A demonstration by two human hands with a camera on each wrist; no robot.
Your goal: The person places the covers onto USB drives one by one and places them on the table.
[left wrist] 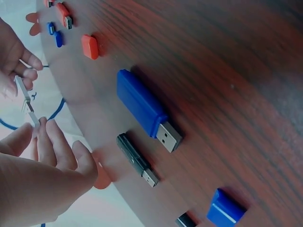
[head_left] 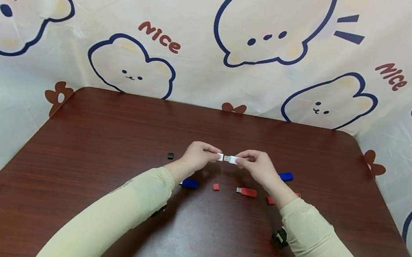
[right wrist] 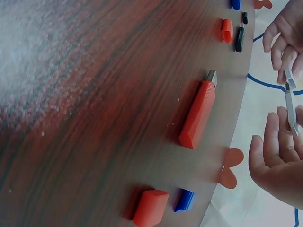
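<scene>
Over the middle of the table, both hands hold up parts of one white USB stick. My left hand [head_left: 195, 156] pinches its small white cap [head_left: 220, 157] between thumb and fingers. The white USB stick [head_left: 234, 160] itself is pinched by my right hand [head_left: 259, 166], its metal plug pointing left at the cap. In the left wrist view the plug bridges the two white parts; whether its tip is inside the cap I cannot tell. Below the hands lie a red cap [head_left: 216, 187] and a red USB stick [head_left: 248, 192].
A blue USB stick [left wrist: 142, 104], a black USB stick [left wrist: 134, 153], a blue cap [left wrist: 226, 210] and a black cap [head_left: 170, 156] lie on the left. On the right are a red piece [right wrist: 150, 208] and a blue piece [right wrist: 184, 200]. A patterned cloth [head_left: 194, 73] hangs behind the table.
</scene>
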